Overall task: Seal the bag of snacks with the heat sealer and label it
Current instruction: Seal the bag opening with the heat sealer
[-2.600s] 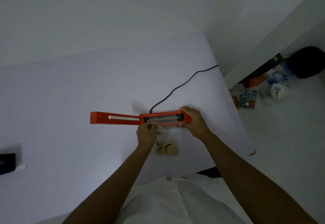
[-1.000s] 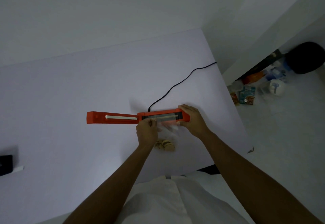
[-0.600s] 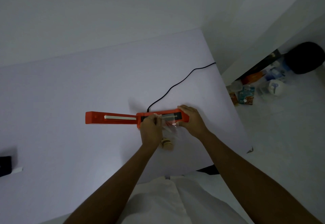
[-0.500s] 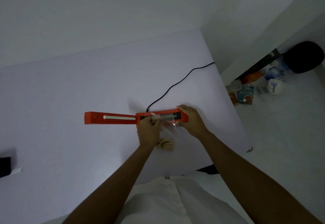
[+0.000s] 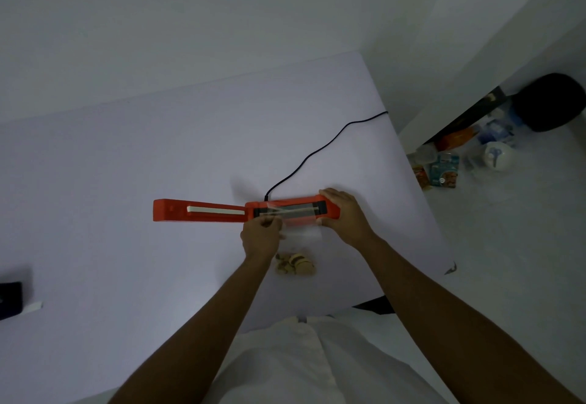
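An orange heat sealer [image 5: 203,211] lies open on the white table [image 5: 126,181], its lid folded out flat to the left and its black sealing strip facing up. A clear plastic bag [image 5: 302,232] holds several biscuits [image 5: 295,265] at its near end. The bag's open mouth lies across the sealing strip. My left hand [image 5: 261,235] pinches the left side of the bag's mouth at the strip. My right hand [image 5: 344,216] grips the right end of the sealer base, with its thumb near the bag's right edge.
A black power cord [image 5: 320,153] runs from the sealer's back to the table's right edge. A dark object [image 5: 9,299] with a white strip [image 5: 33,307] beside it lies at the far left. Packets, a jar and a black bag [image 5: 551,102] sit on the floor at the right.
My left hand has shifted the bag's mouth up onto the sealing strip. The biscuits slid slightly along with the bag. My right hand has stayed on the sealer's right end.
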